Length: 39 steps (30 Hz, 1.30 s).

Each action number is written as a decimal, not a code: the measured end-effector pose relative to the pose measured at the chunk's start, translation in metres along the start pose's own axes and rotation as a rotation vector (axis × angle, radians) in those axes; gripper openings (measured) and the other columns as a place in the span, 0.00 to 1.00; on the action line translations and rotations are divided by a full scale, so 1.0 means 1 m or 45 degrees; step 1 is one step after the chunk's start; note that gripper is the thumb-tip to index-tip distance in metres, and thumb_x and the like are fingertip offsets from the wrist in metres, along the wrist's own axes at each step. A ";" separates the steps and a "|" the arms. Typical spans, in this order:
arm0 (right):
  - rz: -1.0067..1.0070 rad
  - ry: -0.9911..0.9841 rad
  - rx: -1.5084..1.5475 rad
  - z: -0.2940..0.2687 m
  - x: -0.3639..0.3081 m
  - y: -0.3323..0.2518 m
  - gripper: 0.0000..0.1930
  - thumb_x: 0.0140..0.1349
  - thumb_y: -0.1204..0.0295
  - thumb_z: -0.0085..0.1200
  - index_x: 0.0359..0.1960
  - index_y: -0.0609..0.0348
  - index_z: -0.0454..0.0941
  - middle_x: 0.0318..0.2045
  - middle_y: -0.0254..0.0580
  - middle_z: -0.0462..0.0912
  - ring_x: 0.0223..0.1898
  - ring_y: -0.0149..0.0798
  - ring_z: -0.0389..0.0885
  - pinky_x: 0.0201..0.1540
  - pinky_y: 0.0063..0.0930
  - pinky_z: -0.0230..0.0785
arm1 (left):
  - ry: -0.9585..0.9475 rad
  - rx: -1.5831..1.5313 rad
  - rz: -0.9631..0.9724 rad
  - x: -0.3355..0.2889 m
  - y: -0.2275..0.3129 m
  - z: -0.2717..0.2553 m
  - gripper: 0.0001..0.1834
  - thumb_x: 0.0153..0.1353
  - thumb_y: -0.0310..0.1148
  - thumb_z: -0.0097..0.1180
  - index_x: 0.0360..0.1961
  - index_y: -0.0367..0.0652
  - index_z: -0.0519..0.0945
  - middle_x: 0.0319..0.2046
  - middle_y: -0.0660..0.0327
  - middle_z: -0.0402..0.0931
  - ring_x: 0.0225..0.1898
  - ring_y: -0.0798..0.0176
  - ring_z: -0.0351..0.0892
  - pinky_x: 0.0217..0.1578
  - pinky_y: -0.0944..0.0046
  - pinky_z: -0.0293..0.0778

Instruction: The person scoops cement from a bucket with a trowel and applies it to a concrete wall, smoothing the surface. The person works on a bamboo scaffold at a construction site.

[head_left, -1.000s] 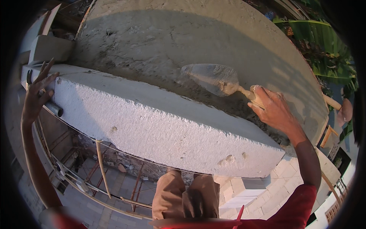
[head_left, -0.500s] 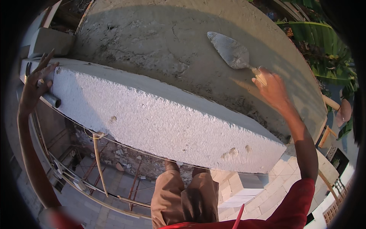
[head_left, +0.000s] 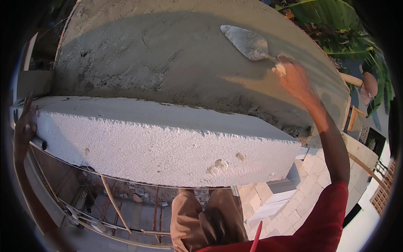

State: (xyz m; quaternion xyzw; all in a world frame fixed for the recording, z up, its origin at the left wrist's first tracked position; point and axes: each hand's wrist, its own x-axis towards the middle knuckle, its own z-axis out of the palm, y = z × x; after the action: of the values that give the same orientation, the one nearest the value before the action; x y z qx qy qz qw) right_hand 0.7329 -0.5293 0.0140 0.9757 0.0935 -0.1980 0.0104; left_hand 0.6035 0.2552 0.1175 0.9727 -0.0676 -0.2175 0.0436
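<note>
Grey wet plaster [head_left: 176,54] covers the slab above the white ledge [head_left: 168,143], which I use as landmark. My right hand [head_left: 296,80] is above the ledge's right end, fingers wrapped round the handle of a trowel [head_left: 247,42]; the blade points up-left and lies flat on or just over the plaster, and contact is hard to tell. My left hand [head_left: 25,126] is at the ledge's far left end, fingers spread and raised, next to a metal pipe [head_left: 37,143]; holding nothing as far as I see, maybe steadying against the edge. Progress, my judgement: the upper and right parts beyond the ledge look smoothed, while a rough, cracked, lumpy band runs just above the ledge's top edge, mostly left and centre, with crumbly bits near its right end. So a good part is levelled, and the strip along the ledge looks unfinished. Below the ledge are my brown trousers [head_left: 210,218], a red sleeve [head_left: 319,222], rebar and paved ground.
</note>
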 end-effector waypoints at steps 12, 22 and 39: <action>-0.310 -0.032 0.086 -0.005 -0.058 0.060 0.17 0.65 0.59 0.60 0.51 0.54 0.78 0.48 0.46 0.84 0.46 0.55 0.82 0.48 0.48 0.71 | -0.046 -0.137 -0.169 -0.009 0.009 -0.006 0.37 0.66 0.60 0.56 0.70 0.51 0.72 0.77 0.59 0.55 0.78 0.54 0.51 0.74 0.46 0.53; -0.441 0.017 -0.053 0.064 -0.081 0.087 0.18 0.65 0.60 0.61 0.55 0.46 0.79 0.50 0.47 0.84 0.44 0.52 0.86 0.45 0.47 0.76 | -0.089 -0.037 -0.205 -0.013 -0.005 -0.011 0.37 0.67 0.59 0.55 0.72 0.56 0.68 0.78 0.62 0.52 0.77 0.55 0.52 0.73 0.50 0.56; -0.391 -0.140 0.071 0.037 -0.109 0.078 0.17 0.65 0.62 0.61 0.55 0.46 0.81 0.55 0.50 0.82 0.52 0.50 0.84 0.57 0.46 0.70 | -0.072 -0.197 -0.232 -0.007 0.011 -0.013 0.40 0.63 0.63 0.57 0.71 0.54 0.71 0.77 0.59 0.56 0.76 0.55 0.55 0.73 0.51 0.57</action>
State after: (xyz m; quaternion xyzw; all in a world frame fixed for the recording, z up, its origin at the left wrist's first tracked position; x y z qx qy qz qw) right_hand 0.6343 -0.6275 0.0213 0.9376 0.2352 -0.2527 -0.0421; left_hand 0.6016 0.2465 0.1335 0.9621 0.0371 -0.2524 0.0967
